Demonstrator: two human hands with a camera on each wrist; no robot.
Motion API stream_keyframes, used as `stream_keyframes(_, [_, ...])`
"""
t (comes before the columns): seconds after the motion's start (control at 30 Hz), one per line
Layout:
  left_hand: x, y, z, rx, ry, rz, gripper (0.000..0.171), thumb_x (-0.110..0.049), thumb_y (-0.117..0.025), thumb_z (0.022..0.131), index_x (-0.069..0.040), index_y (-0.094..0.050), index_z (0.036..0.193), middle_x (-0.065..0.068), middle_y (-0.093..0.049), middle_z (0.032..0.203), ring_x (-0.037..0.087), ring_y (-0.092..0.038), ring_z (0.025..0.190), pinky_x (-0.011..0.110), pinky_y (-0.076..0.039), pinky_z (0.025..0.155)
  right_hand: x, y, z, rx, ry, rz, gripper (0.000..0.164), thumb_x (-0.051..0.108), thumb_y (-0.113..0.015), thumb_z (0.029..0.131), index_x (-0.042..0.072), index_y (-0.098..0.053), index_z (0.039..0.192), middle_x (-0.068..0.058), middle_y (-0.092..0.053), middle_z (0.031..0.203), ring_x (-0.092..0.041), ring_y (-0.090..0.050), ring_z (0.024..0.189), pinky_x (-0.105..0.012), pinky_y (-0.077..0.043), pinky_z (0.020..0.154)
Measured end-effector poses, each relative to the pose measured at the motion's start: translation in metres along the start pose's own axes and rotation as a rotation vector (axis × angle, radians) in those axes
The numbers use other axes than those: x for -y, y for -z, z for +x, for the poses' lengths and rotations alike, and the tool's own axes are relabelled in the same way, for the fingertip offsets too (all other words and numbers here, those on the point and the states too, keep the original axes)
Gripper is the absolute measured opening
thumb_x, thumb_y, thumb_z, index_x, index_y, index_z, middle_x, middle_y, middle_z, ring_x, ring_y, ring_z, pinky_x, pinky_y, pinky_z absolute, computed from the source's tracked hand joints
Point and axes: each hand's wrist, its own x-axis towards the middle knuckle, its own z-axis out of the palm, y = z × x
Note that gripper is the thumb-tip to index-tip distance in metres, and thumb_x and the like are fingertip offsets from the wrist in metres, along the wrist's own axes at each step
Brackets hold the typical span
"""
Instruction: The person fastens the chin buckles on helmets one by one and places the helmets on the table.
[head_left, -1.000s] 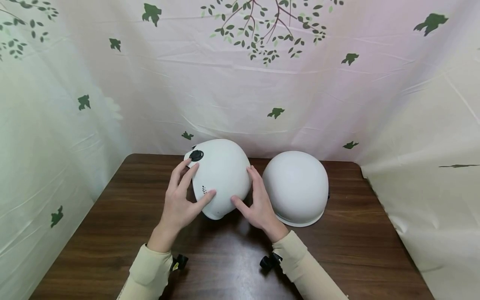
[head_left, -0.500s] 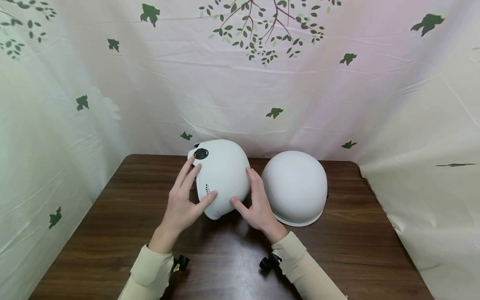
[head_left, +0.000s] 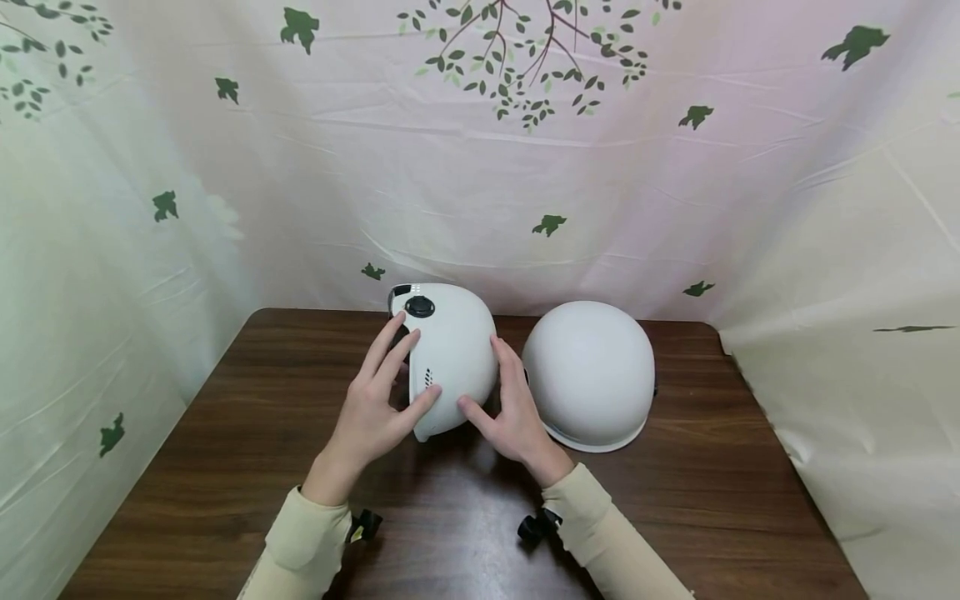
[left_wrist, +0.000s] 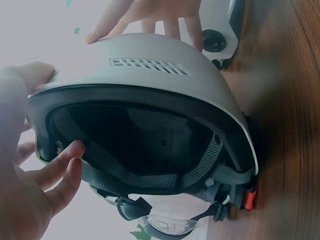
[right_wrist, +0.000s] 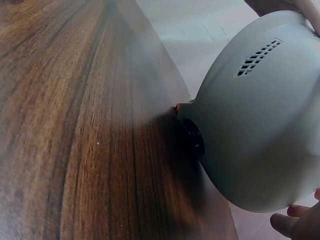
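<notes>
Person, two bare hands: left hand, right hand. No rings, no gloves. Both arms in long cream sleeves: left sleeve, right sleeve. Cuffs plain, snug at the wrists, fabric smooth with light folds. Small black camera mount at the left wrist, another black mount at the right wrist.

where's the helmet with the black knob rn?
Head view: the knobbed white helmet is tipped on the wooden table at centre, between left hand and right hand, just left of the plain white helmet.
</notes>
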Motion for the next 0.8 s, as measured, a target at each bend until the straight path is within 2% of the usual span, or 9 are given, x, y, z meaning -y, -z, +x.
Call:
stream_keyframes(0.27, [-0.001,-0.003,-0.001,0.013,-0.002,0.009,0.075,-0.023,-0.084,0.088,-0.007,-0.052,0.154,0.011,-0.034,0.169,0.018,-0.063,0.088,0.033,-0.058,0.066,0.0,0.0,0.0,-0.006,0.001,0.003,0.096,0.047,-0.072,0.094,0.021,-0.018,0.169,-0.015,-0.025,0.17,-0.034,-0.028,0.155,-0.063,-0.035,0.118])
stream_keyframes(0.4, [-0.001,-0.004,-0.003,0.023,0.002,0.0,0.077,-0.022,-0.084,0.088,-0.007,-0.051,0.155,0.011,-0.034,0.17,0.023,-0.067,0.092,0.037,-0.06,0.069,0.0,0.002,0.001,-0.005,0.0,0.004,0.097,0.045,-0.073,0.094,0.02,-0.017,0.169,-0.014,-0.024,0.17,-0.033,-0.027,0.156,-0.062,-0.034,0.119])
stream_keyframes(0.53, [0.001,-0.009,-0.007,0.03,-0.001,-0.013,0.076,-0.021,-0.084,0.088,-0.005,-0.051,0.155,0.012,-0.037,0.168,0.027,-0.071,0.097,0.038,-0.061,0.075,-0.001,0.005,0.002,-0.017,0.001,0.0,0.094,0.053,-0.069,0.096,0.02,-0.019,0.169,-0.015,-0.024,0.17,-0.034,-0.024,0.158,-0.063,-0.032,0.12])
stream_keyframes(0.63, [0.002,-0.011,-0.009,0.026,-0.007,-0.033,0.073,-0.018,-0.085,0.087,-0.004,-0.054,0.152,0.014,-0.042,0.164,0.024,-0.072,0.095,0.038,-0.061,0.077,-0.001,0.005,0.001,-0.025,0.005,-0.002,0.092,0.057,-0.066,0.098,0.02,-0.02,0.168,-0.017,-0.024,0.17,-0.037,-0.023,0.158,-0.066,-0.032,0.119])
stream_keyframes(0.8, [0.0,-0.013,-0.01,0.028,-0.015,-0.059,0.071,-0.015,-0.086,0.085,-0.004,-0.057,0.149,0.018,-0.048,0.159,0.024,-0.072,0.093,0.043,-0.062,0.08,0.001,0.006,0.001,-0.03,-0.002,-0.001,0.092,0.05,-0.07,0.096,0.02,-0.021,0.168,-0.016,-0.022,0.171,-0.036,-0.021,0.159,-0.066,-0.032,0.119])
